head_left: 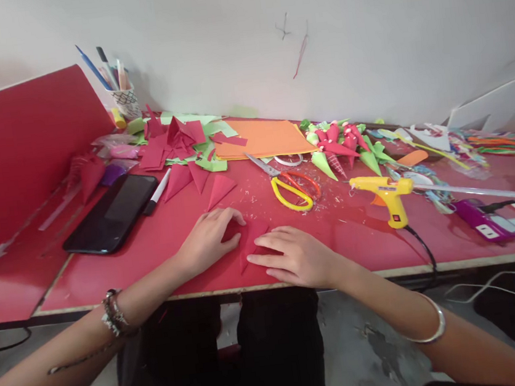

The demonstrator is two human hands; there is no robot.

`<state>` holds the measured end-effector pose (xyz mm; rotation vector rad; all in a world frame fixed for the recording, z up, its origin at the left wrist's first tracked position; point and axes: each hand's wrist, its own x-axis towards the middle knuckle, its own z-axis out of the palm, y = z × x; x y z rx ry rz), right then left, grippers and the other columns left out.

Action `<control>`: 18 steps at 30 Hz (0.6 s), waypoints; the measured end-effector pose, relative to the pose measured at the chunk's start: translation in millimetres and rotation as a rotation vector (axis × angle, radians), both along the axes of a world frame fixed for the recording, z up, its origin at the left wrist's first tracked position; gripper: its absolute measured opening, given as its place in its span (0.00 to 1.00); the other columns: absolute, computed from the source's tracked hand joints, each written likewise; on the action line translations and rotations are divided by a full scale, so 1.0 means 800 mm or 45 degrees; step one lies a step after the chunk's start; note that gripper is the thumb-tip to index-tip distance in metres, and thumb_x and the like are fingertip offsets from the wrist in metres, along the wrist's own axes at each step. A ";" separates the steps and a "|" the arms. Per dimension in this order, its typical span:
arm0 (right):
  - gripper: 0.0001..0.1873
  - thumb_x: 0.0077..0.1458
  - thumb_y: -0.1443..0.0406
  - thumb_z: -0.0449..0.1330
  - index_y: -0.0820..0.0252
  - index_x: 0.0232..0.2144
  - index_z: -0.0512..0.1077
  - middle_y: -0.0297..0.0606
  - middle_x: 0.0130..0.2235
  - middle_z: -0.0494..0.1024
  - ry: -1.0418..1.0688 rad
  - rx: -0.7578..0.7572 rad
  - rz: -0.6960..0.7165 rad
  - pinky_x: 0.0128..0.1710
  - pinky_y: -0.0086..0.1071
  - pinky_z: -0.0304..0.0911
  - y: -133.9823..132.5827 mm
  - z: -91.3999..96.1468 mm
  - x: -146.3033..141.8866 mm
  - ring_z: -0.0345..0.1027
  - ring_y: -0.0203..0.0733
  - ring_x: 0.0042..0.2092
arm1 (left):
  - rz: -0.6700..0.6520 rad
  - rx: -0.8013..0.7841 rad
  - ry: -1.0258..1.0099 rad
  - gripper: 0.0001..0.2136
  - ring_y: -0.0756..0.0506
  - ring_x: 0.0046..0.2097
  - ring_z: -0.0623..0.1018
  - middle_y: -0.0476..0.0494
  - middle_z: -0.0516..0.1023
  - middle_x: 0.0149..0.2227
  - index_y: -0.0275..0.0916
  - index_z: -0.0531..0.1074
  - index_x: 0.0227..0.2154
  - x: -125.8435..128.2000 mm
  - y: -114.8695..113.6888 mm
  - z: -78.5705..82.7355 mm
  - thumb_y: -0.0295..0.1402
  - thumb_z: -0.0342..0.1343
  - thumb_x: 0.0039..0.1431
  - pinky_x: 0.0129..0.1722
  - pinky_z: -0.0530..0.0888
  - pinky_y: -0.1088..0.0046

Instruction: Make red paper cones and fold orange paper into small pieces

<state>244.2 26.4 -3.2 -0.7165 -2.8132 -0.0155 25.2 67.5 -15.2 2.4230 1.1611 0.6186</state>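
Note:
Both hands rest on a red paper piece [250, 238] lying on the red table [153, 254] near its front edge. My left hand [209, 239] lies on the paper's left side with fingers bent, pressing it down. My right hand [292, 256] lies flat on the paper's right side, fingers stretched toward the left. A bead bracelet is on my left wrist, a silver bangle on my right.
Yellow-handled scissors [291, 188] and a yellow glue gun [388, 193] lie beyond the hands. A black phone [111, 212], a marker [157, 192], red paper triangles [193, 178], orange sheets [263, 138], paper cones [340, 146] and a pen cup [125, 99] sit further back. A red board [20, 152] stands left.

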 end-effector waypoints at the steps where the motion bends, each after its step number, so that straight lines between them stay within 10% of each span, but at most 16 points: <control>1: 0.17 0.58 0.62 0.48 0.55 0.49 0.66 0.42 0.47 0.68 -0.010 0.003 -0.001 0.48 0.38 0.57 0.000 0.001 -0.001 0.61 0.42 0.46 | -0.001 0.001 0.003 0.08 0.46 0.44 0.70 0.49 0.72 0.40 0.41 0.62 0.37 0.000 0.000 0.000 0.28 0.49 0.53 0.45 0.64 0.66; 18: 0.20 0.56 0.65 0.49 0.54 0.52 0.62 0.50 0.49 0.65 -0.171 0.073 -0.042 0.46 0.41 0.57 -0.012 0.005 -0.009 0.60 0.46 0.47 | 0.004 0.018 0.019 0.09 0.46 0.45 0.70 0.47 0.71 0.41 0.41 0.62 0.38 0.000 0.000 -0.001 0.28 0.49 0.52 0.45 0.65 0.66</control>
